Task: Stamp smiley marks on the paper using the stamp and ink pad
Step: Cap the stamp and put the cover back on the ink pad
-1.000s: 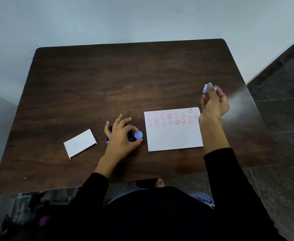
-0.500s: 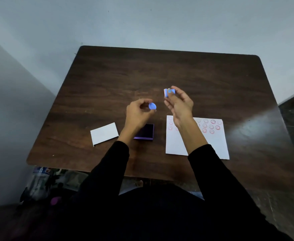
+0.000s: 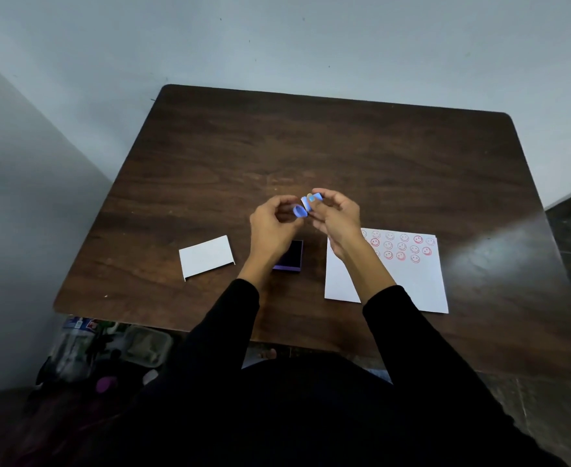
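Left hand: the left hand [image 3: 272,227] is raised above the dark brown wooden table [image 3: 311,153], thumb and fingers pinched on a small round light-blue cap [image 3: 299,211] whose open side is turned toward the other hand.
Right hand: the right hand [image 3: 336,219] is raised beside it, fingertips closed on a small light-blue and white stamp body [image 3: 311,200].
Cap and stamp: the two blue pieces are touching or nearly so between the hands; whether they are joined cannot be told.
Ink pad: a small square ink pad with a purple case and dark inner face [image 3: 291,256] lies open on the table, just below the left hand and partly hidden by its wrist.
Paper: a white rectangular sheet of paper [image 3: 405,284] lies flat to the right of the ink pad, under the right forearm; rows of red smiley marks [image 3: 402,247] fill its far part, some fainter than others, and its near part is blank.
White cover: a white rectangular cardboard cover with folded-down edges [image 3: 206,257] lies to the left of the ink pad, apart from it.
Sleeves: both arms wear black sleeves [image 3: 220,328] that reach to the forearms.
Below the table: blurred clutter [image 3: 109,348] sits on the floor at the table's near left corner; what it is cannot be told.
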